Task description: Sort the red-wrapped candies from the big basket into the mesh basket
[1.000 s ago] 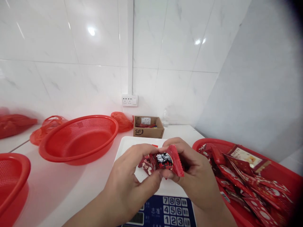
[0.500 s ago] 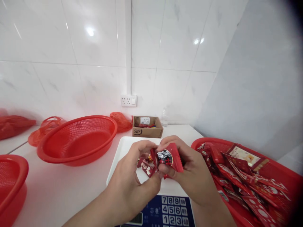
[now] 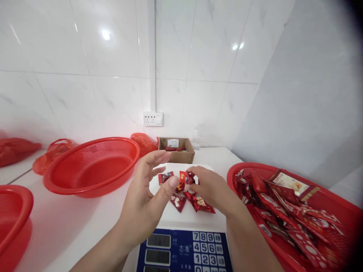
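Several small red-wrapped candies (image 3: 202, 204) lie in a loose group on the white pan of a digital scale (image 3: 170, 219). My right hand (image 3: 212, 187) is over the right side of the group, its thumb and fingers closed round a dark red wrapped candy (image 3: 189, 178) low over the pan. Part of that candy is hidden by the fingers. My left hand (image 3: 144, 198) is held to the left of the candies, palm turned inward, fingers and thumb apart, holding nothing. Below both hands shows the scale's blue keypad (image 3: 184, 260) with its grey displays.
At the right stands a red basket (image 3: 241, 166) full of red snack packets. Two more red plastic baskets, a large one (image 3: 49, 181) and one cut by the frame (image 3: 17, 190), are at the left. Behind the scale sit a cardboard box (image 3: 181, 156) and a red plastic bag (image 3: 144, 143).
My hands have parted. The red candy they held together is no longer between them; my right hand has lowered to the candies on the pan, and my left hand has moved left and opened.
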A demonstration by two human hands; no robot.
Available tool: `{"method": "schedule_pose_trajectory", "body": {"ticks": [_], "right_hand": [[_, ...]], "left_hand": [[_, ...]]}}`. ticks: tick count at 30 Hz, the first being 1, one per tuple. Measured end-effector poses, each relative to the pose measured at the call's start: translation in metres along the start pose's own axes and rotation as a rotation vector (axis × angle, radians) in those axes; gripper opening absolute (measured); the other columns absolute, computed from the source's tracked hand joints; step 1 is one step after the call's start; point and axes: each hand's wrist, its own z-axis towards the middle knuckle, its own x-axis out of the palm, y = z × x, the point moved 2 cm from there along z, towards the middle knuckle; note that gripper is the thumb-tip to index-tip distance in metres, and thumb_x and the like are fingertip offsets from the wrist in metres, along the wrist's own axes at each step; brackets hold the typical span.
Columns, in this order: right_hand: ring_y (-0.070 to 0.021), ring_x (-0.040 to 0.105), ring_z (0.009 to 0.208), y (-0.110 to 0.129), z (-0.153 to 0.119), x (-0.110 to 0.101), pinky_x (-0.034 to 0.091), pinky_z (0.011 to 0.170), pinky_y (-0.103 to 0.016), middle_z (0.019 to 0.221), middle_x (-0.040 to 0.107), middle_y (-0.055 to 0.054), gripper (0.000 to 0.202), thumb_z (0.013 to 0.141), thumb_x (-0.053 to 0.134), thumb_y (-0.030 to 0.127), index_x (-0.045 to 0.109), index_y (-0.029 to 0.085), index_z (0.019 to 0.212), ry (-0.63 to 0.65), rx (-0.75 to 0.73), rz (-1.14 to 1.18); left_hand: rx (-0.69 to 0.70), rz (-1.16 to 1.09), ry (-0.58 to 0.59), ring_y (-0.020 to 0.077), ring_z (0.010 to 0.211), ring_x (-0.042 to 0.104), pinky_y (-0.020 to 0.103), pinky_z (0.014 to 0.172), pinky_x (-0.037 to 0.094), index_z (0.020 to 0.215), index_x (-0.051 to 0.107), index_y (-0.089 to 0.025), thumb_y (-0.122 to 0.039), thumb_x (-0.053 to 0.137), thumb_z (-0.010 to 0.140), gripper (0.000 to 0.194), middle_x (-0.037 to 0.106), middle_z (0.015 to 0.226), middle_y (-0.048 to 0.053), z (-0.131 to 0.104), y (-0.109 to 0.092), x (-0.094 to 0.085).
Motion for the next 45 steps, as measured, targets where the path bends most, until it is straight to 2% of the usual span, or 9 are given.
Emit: {"method": "schedule_pose_trajectory", "body": {"ticks": [6, 10, 14, 23, 28, 31, 34, 37, 45], "right_hand": [[-0.0191, 0.06, 0.08, 0.012, -0.005, 0.0, 0.051, 0.073, -0.036, 0.114, 0.068, -0.007, 0.042, 0.092, 0.06, 0.045, 0.059, 0.029, 0.131, -0.064, -0.055, 0.352], [-0.014, 0.055, 0.068, 0.031, -0.015, 0.001, 0.05, 0.06, -0.027, 0.1, 0.069, -0.001, 0.054, 0.084, 0.068, 0.065, 0.06, 0.033, 0.127, -0.141, 0.041, 1.206], [-0.0112, 0.056, 0.065, 0.047, -0.025, 0.006, 0.053, 0.059, -0.025, 0.102, 0.071, 0.0, 0.062, 0.075, 0.076, 0.068, 0.064, 0.034, 0.125, 0.009, 0.2, 1.516], [-0.0207, 0.068, 0.099, 0.051, -0.032, 0.009, 0.057, 0.073, -0.028, 0.118, 0.071, -0.005, 0.063, 0.075, 0.075, 0.069, 0.062, 0.036, 0.128, 0.09, 0.191, 1.528], [-0.0224, 0.072, 0.092, 0.05, -0.036, 0.009, 0.058, 0.074, -0.034, 0.131, 0.066, -0.009, 0.062, 0.084, 0.065, 0.069, 0.055, 0.037, 0.136, 0.217, 0.111, 1.502], [-0.0219, 0.072, 0.095, 0.052, -0.038, 0.012, 0.059, 0.083, -0.038, 0.135, 0.062, -0.007, 0.053, 0.086, 0.068, 0.063, 0.059, 0.038, 0.132, 0.305, -0.01, 1.478], [-0.0187, 0.068, 0.102, 0.055, -0.039, 0.015, 0.056, 0.091, -0.035, 0.133, 0.061, -0.003, 0.05, 0.083, 0.078, 0.051, 0.063, 0.041, 0.129, 0.34, -0.188, 1.368], [-0.0182, 0.066, 0.105, 0.057, -0.038, 0.015, 0.056, 0.092, -0.035, 0.128, 0.064, -0.003, 0.056, 0.082, 0.082, 0.046, 0.061, 0.042, 0.133, 0.328, -0.273, 1.245], [-0.0159, 0.067, 0.083, 0.053, -0.033, 0.013, 0.055, 0.073, -0.029, 0.1, 0.074, -0.003, 0.029, 0.09, 0.072, 0.049, 0.072, 0.031, 0.114, 0.28, -0.24, 1.207]], "left_hand": [[-0.108, 0.137, 0.155, 0.025, 0.115, 0.064, 0.042, 0.094, 0.056, 0.121, 0.058, -0.028, -0.036, 0.064, 0.095, 0.028, 0.066, 0.126, 0.007, 0.005, 0.003, 0.006], [0.068, 0.24, 0.315, 0.0253, 0.11, 0.063, 0.043, 0.093, 0.057, 0.126, 0.063, -0.032, -0.027, 0.07, 0.091, 0.035, 0.065, 0.122, 0.007, 0.003, 0.001, 0.015], [0.263, 0.393, 0.303, 0.0324, 0.129, 0.052, 0.051, 0.098, 0.055, 0.135, 0.06, -0.036, -0.02, 0.069, 0.091, 0.048, 0.05, 0.144, 0.011, -0.002, 0.005, 0.019], [0.365, 0.423, 0.282, 0.0382, 0.146, 0.038, 0.061, 0.109, 0.048, 0.135, 0.057, -0.035, -0.02, 0.071, 0.09, 0.049, 0.031, 0.157, 0.014, -0.003, 0.009, 0.018], [0.251, 0.368, 0.263, 0.0391, 0.144, 0.042, 0.05, 0.099, 0.058, 0.12, 0.062, -0.031, -0.021, 0.082, 0.08, 0.045, 0.043, 0.151, 0.012, -0.004, 0.004, 0.018], [0.17, 0.338, 0.142, 0.0378, 0.146, 0.04, 0.051, 0.1, 0.056, 0.113, 0.063, -0.032, -0.025, 0.082, 0.079, 0.039, 0.051, 0.145, 0.009, -0.004, 0.004, 0.015], [0.105, 0.253, -0.006, 0.0375, 0.146, 0.039, 0.058, 0.109, 0.046, 0.112, 0.063, -0.031, -0.037, 0.081, 0.081, 0.036, 0.048, 0.148, 0.009, -0.001, 0.003, 0.008], [0.009, 0.098, 0.007, 0.0362, 0.144, 0.041, 0.061, 0.115, 0.036, 0.108, 0.065, -0.03, -0.052, 0.077, 0.082, 0.036, 0.048, 0.148, 0.008, 0.002, 0.002, 0.003], [0.011, 0.118, -0.025, 0.0303, 0.122, 0.06, 0.042, 0.092, 0.055, 0.104, 0.068, -0.03, -0.042, 0.087, 0.073, 0.039, 0.065, 0.133, 0.006, 0.0, 0.0, 0.002]]}}
